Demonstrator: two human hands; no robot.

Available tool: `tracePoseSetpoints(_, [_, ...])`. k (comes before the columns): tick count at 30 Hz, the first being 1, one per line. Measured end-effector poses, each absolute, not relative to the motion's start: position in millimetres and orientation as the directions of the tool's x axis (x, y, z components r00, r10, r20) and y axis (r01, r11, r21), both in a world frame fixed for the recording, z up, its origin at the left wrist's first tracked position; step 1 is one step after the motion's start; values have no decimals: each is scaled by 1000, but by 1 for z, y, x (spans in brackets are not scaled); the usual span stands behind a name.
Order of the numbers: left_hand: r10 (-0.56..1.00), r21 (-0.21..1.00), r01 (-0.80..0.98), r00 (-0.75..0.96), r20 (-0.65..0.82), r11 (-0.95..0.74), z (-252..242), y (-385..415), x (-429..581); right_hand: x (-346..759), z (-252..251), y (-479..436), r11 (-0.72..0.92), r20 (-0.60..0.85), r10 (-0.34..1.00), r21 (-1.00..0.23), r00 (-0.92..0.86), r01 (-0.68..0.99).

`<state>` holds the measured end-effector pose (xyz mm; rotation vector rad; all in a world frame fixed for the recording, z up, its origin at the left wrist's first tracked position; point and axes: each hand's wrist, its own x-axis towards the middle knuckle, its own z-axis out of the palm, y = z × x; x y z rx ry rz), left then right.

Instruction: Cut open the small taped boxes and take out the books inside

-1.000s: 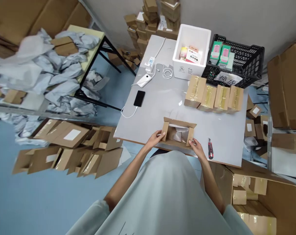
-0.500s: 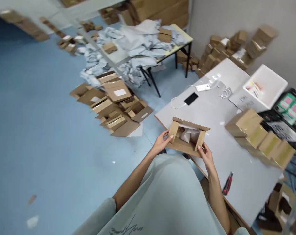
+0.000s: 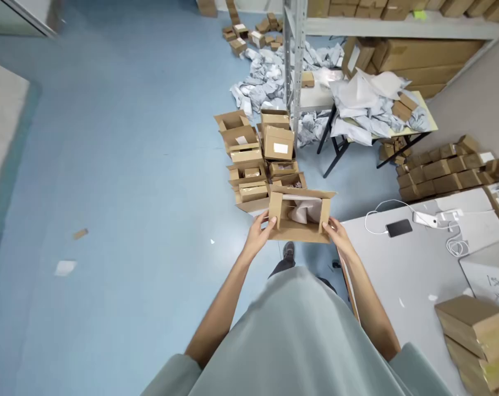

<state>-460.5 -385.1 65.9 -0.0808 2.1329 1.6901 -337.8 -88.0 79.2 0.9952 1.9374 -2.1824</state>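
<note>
Head view: both hands hold one open cardboard box (image 3: 299, 233) in front of the body, above the blue floor (image 3: 150, 198) and beside the corner of the worktop (image 3: 377, 275). The left hand (image 3: 258, 231) grips the left end of the box, thumb on the short flap. The right hand (image 3: 338, 234) grips the right end the same way, so each is closed around cardboard. The long flaps stand spread outward, and a crumpled white wrapper (image 3: 310, 210) lies inside; what it covers, if anything, cannot be told.

Past the box, more open boxes (image 3: 244, 138) stand grouped on the floor, with a labelled box (image 3: 279, 144) among them. A shoe (image 3: 289, 251) shows below the held box. On the worktop lie a black phone (image 3: 399, 227), a white power strip (image 3: 425, 219) and a coiled cable (image 3: 456, 247). Nearer the right edge are a white bin (image 3: 491, 269), partly cut off, and taped boxes (image 3: 472, 324). Farther back, pale bags (image 3: 362, 104) are heaped on a black-legged table (image 3: 425, 114), near a metal rack (image 3: 300, 66)
</note>
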Motion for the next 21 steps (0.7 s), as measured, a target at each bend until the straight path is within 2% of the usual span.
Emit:
tracePoseSetpoints(5, [105,941,-307,-941,-322,139,58,-406,-556,-473,63,-106,-189,-447,352,-894,-822,405])
tracePoseSetpoints(8, [2,914,-403,-915,-403,-54,49,-412,-605,-533,54,-111,-230,-464,427,-886,-776,403])
tracePoseSetpoints(11, [-114,914,-383,-910,-398,-137,36,-420,-621,-553,44,-113,-211,-468,469,-883,-749,420])
tracePoseSetpoints(13, [-127,910,-393,-904,-408,-127,26,-425,-609,-539,38,-113,-211,-477,426,-878,-768,429])
tracePoseSetpoints(16, [-75,836,-547,-833,-549,-39,8,-425,-570,-490,31,-110,-241,-532,389,-846,-752,475])
tracePoseSetpoints(18, [-11,782,-622,-783,-622,50,0,-415,-541,-448,32,-103,-274,-566,433,-824,-702,496])
tracePoseSetpoints(21, [101,759,-638,-753,-650,129,-4,-389,-510,-380,40,-89,-321,-574,536,-817,-619,480])
